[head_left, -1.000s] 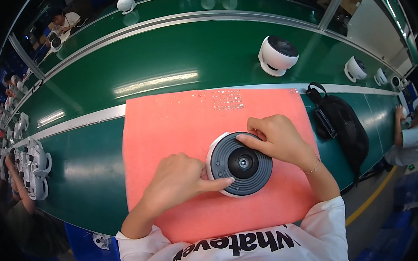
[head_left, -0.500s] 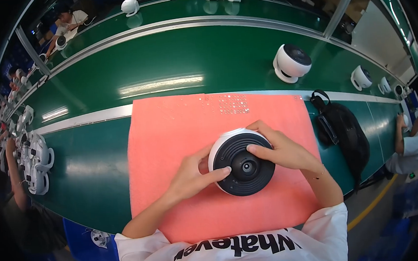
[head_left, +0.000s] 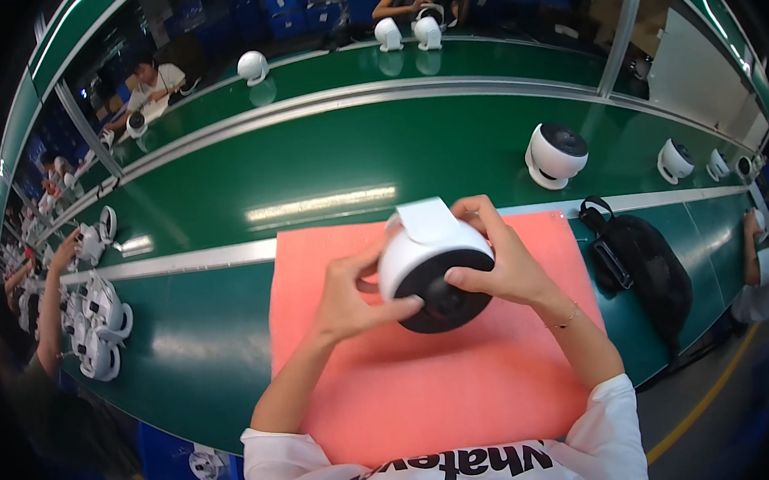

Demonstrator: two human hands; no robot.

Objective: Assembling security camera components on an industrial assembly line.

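Note:
Between my two hands is a round white security camera (head_left: 410, 256) with a black, ringed front around its lens. It is tilted so the black front turns down toward me, and its white foot points up and away. My left hand (head_left: 350, 296) is closed on its left side, thumb on the black face. On the right side my right hand (head_left: 499, 259) grips it, thumb on the front and fingers behind the shell. The camera is held above a pink foam mat (head_left: 369, 402), whose far part it partly hides.
Another white camera (head_left: 557, 155) stands on the green bench (head_left: 325, 159) beyond the mat. To the right lies a black bag (head_left: 649, 266). White camera parts (head_left: 101, 327) are piled at the left, where a co-worker's arm (head_left: 50, 299) reaches in. A blue bin (head_left: 173, 469) sits below.
The camera has been tipped from lens facing up to lens facing down toward me, bringing its white foot into sight. Both hands keep their hold. My view has shifted up a little.

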